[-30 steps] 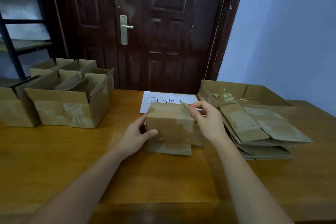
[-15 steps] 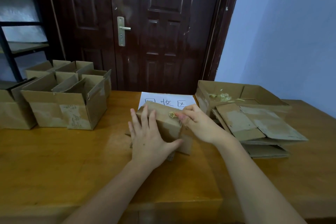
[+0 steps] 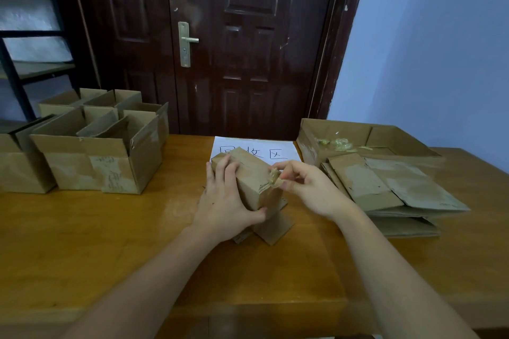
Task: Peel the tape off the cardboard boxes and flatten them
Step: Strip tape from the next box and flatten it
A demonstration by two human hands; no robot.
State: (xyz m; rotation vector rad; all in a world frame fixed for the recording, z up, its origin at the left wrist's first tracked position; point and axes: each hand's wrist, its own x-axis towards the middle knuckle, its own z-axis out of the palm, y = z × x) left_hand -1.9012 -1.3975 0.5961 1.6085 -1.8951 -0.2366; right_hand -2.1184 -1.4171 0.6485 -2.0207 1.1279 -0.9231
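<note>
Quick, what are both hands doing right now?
Left hand: grips the small cardboard box, steadying it.
Right hand: pinches the crumpled tape at the box's edge.

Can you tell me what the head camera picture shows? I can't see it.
A person's left hand holds a small cardboard box on a wooden table while the right hand pinches crumpled tape off it.
</note>
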